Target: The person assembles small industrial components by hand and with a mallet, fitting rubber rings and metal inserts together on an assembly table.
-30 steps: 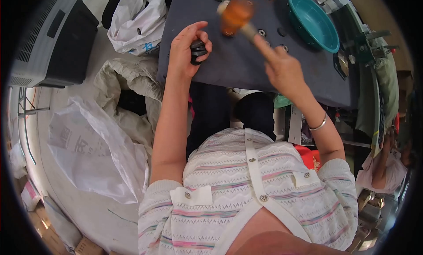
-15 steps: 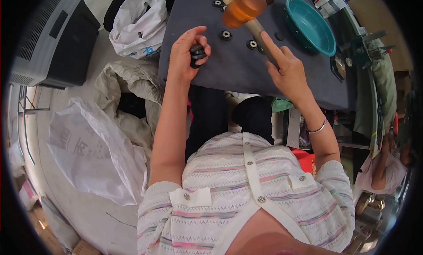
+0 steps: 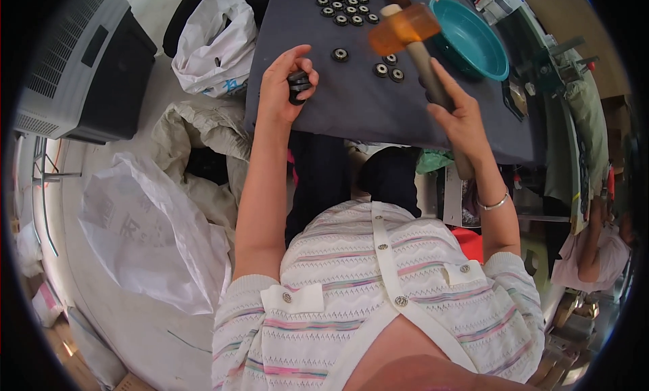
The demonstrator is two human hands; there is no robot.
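Note:
My left hand (image 3: 280, 87) pinches a small black round part (image 3: 297, 85) between thumb and fingers, at the near left edge of a dark grey table (image 3: 351, 104). My right hand (image 3: 458, 114) grips the pale handle of a mallet with a translucent orange head (image 3: 403, 27), raised above the table. Several black ring-shaped bearings (image 3: 345, 2) lie in a cluster at the far side, with three more (image 3: 387, 65) closer to the mallet and one (image 3: 340, 54) near my left hand.
A teal bowl (image 3: 473, 43) sits on the table's right. White plastic bags (image 3: 216, 43) and a large pale sack (image 3: 152, 235) lie on the floor at left, beside a grey machine (image 3: 81, 66). Another person (image 3: 595, 249) stands at far right.
The mallet has lifted and swung up and to the right, its head now nearer the teal bowl. My left hand kept its hold on the black part, almost still.

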